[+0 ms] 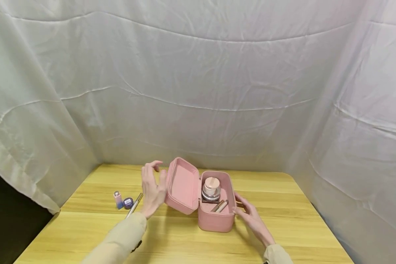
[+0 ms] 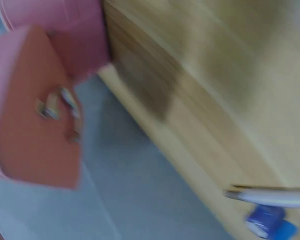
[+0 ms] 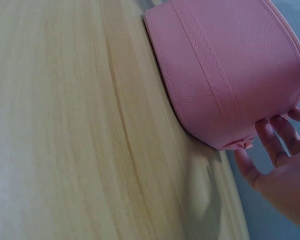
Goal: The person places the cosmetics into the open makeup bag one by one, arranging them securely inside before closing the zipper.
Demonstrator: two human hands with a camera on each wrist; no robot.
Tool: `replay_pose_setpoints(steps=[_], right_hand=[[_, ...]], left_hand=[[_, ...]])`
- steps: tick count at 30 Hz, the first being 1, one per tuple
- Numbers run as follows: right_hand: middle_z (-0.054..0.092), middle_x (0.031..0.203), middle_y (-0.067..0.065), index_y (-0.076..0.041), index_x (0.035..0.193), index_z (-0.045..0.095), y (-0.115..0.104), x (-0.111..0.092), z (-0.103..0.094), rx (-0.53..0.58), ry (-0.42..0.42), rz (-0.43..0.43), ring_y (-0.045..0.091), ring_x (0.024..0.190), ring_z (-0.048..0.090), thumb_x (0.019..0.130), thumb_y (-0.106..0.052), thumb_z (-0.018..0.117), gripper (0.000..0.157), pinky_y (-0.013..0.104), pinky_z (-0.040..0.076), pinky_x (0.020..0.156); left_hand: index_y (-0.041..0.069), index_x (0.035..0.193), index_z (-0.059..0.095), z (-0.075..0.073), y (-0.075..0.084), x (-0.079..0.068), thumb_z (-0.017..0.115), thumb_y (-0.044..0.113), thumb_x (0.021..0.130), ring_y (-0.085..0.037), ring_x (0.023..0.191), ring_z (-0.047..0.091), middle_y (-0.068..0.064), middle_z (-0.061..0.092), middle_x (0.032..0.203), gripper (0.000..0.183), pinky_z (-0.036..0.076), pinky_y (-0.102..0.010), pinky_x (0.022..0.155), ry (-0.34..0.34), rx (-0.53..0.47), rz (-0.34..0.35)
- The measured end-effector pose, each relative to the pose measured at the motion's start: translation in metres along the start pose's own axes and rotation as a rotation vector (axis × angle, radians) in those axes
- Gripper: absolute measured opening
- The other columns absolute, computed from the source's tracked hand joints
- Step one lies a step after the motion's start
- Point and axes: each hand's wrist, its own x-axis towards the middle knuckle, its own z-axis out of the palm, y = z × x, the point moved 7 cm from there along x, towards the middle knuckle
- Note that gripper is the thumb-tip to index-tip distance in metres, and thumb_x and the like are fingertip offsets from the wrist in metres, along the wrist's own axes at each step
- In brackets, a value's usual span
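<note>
While the pink case (image 1: 215, 223) stood upright on the table (image 1: 171, 244), its lid (image 1: 184, 185) was swung out to the left and tilted. The case's long side ran from near the person to far away. The lid was just to the right of the left hand (image 1: 154, 190), so that hand was nearer to it. The left fingers were spread and loose and held nothing; whether the thumb touched the lid, I could not tell. The right hand (image 1: 252, 218) was nearer to the box part, just to its right. Its fingers were loosely bent, with some tips against the side wall, and did not grab it.

Inside the case sat one small jar with a pale pink top (image 1: 212, 182), on one round silver thing (image 1: 210, 195), with one dark flat thing (image 1: 210, 201) under it. Two slim tubes (image 1: 222, 206) lay near them.

On the table, left of the left hand, were one pink and blue bottle (image 1: 118, 200), one purple pot (image 1: 128, 203) and a slim silver stick (image 1: 134, 207). A second stick beside it was hard to make out. Gray cloth (image 1: 198, 91) hung behind.
</note>
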Motion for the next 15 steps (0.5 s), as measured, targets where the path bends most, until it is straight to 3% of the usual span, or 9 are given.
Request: replay_pose_setpoints(steps=[3,6,10,15], right_hand=[[0.04,0.148,0.037,0.008,0.152,0.032,0.001,0.0,-0.001,0.003,0.005,0.005,0.013,0.119,0.057,0.098,-0.005,0.055,0.06,0.019,0.052,0.093],[0.039,0.149,0.037,0.008,0.153,0.031,0.001,0.001,0.0,0.012,-0.006,0.007,0.014,0.12,0.056,0.099,-0.005,0.055,0.061,0.019,0.052,0.093],[0.037,0.149,0.039,0.008,0.153,0.03,0.001,0.0,0.001,0.015,-0.015,0.012,0.015,0.12,0.056,0.099,-0.006,0.055,0.061,0.019,0.052,0.093],[0.038,0.148,0.039,0.01,0.152,0.03,0.0,0.0,0.001,0.009,0.005,0.01,0.01,0.117,0.058,0.099,-0.004,0.055,0.06,0.019,0.052,0.092]], left_hand=[[-0.005,0.117,0.057,-0.012,-0.022,0.0,0.051,0.002,0.091,-0.021,0.092,0.042,-0.014,0.048,0.094,0.028,0.036,-0.031,0.083,0.037,-0.008,-0.044],[-0.006,0.119,0.055,-0.021,-0.046,-0.004,0.05,-0.004,0.091,-0.023,0.093,0.043,-0.012,0.047,0.096,0.029,0.037,-0.03,0.084,0.018,0.016,-0.144],[-0.001,0.128,0.051,-0.027,-0.075,-0.012,0.051,-0.001,0.091,-0.026,0.102,0.046,-0.013,0.047,0.105,0.037,0.041,-0.035,0.09,-0.104,0.103,-0.31],[-0.003,0.135,0.047,-0.03,-0.098,-0.02,0.053,0.002,0.089,-0.035,0.111,0.047,-0.021,0.05,0.116,0.047,0.044,-0.05,0.096,-0.3,0.263,-0.383]])
